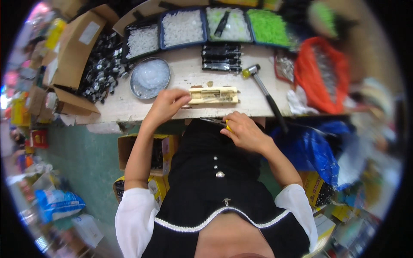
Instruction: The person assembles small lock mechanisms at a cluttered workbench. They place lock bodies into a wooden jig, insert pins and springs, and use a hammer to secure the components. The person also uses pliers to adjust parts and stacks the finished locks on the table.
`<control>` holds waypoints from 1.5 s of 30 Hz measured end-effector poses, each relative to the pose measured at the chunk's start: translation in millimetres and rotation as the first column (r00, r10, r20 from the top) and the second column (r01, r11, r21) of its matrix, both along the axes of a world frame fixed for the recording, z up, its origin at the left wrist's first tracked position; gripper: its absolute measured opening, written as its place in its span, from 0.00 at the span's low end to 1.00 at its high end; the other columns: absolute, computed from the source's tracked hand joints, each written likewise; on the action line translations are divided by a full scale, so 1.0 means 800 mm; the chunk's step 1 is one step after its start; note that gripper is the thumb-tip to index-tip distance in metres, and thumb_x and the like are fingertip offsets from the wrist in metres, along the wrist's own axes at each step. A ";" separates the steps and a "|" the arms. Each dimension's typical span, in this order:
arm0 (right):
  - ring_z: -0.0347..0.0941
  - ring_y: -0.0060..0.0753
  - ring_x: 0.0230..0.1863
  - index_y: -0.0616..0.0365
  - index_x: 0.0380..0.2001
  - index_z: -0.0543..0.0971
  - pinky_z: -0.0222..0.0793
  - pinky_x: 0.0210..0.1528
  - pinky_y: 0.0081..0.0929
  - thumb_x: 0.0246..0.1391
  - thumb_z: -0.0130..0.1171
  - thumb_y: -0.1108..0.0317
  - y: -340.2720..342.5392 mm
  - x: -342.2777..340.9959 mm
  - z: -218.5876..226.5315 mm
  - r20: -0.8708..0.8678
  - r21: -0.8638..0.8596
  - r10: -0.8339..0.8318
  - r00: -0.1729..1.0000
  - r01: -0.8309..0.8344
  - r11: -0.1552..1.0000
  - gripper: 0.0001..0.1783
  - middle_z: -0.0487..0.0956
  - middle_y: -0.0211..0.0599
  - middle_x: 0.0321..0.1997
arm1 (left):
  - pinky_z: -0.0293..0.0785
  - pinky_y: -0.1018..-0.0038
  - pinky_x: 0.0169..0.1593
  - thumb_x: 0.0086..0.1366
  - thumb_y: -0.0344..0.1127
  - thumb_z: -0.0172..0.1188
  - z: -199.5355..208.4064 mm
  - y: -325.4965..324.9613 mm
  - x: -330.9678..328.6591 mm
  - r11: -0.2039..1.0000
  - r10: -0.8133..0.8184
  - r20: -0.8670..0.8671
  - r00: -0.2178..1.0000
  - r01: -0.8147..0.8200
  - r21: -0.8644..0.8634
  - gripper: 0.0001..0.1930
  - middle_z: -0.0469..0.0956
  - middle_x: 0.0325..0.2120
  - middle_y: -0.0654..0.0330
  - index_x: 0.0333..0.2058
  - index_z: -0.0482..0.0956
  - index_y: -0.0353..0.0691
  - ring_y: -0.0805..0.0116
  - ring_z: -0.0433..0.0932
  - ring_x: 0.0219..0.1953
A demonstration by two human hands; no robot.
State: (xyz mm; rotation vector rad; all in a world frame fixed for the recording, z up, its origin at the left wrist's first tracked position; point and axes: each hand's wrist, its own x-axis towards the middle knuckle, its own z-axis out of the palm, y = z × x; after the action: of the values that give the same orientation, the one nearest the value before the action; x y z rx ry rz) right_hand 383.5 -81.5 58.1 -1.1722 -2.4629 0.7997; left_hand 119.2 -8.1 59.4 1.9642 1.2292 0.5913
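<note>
A cream-coloured oblong holder (214, 95) lies near the table's front edge, with thin metallic parts in its recess. My left hand (165, 106) is at the holder's left end, thumb and fingers pinched together; whatever they hold is hidden. Just off the front edge, my right hand (246, 131) is closed around a slim metal tool with a yellow handle (228, 125). The tool's dark, narrow end points left, below the holder; its exact kind does not show.
A hammer (269, 96) lies right of the holder, its handle overhanging the edge. Behind are stacked black parts (221, 58) and trays of white (183, 28) and green pieces (269, 28). A round metal dish (150, 77) stands left, an orange bag (320, 73) right.
</note>
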 end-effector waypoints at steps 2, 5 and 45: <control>0.68 0.45 0.41 0.66 0.26 0.75 0.64 0.45 0.36 0.50 0.57 0.64 -0.002 0.004 -0.001 -0.026 0.043 -0.019 0.999 0.020 0.999 0.12 0.74 0.44 0.37 | 0.69 0.72 0.32 0.55 0.33 0.60 -0.007 0.044 0.042 0.956 -0.037 -0.094 0.995 0.062 0.286 0.09 0.75 0.24 0.55 0.35 0.79 0.38 0.62 0.74 0.28; 0.68 0.44 0.38 0.65 0.24 0.74 0.64 0.41 0.36 0.50 0.57 0.64 -0.006 0.012 -0.010 -0.065 0.116 -0.039 0.997 0.047 0.992 0.12 0.73 0.43 0.33 | 0.67 0.65 0.38 0.52 0.34 0.61 -0.031 0.081 0.107 0.880 -0.057 -0.228 0.972 0.156 0.448 0.11 0.72 0.28 0.55 0.36 0.79 0.41 0.57 0.70 0.35; 0.68 0.50 0.41 0.70 0.29 0.73 0.64 0.44 0.37 0.52 0.54 0.69 0.011 -0.002 0.002 -0.346 -0.035 -0.293 0.891 0.300 0.953 0.11 0.73 0.51 0.39 | 0.68 0.83 0.22 0.64 0.32 0.52 0.009 -0.020 0.072 0.881 0.182 0.677 0.713 0.187 -0.435 0.17 0.72 0.26 0.61 0.51 0.66 0.38 0.78 0.71 0.22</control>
State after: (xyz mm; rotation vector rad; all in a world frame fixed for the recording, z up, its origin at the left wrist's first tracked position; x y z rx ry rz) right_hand 381.8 -72.6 59.9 -1.2389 -1.9435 0.8095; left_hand 176.6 -24.5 66.2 1.1302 0.7661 0.8427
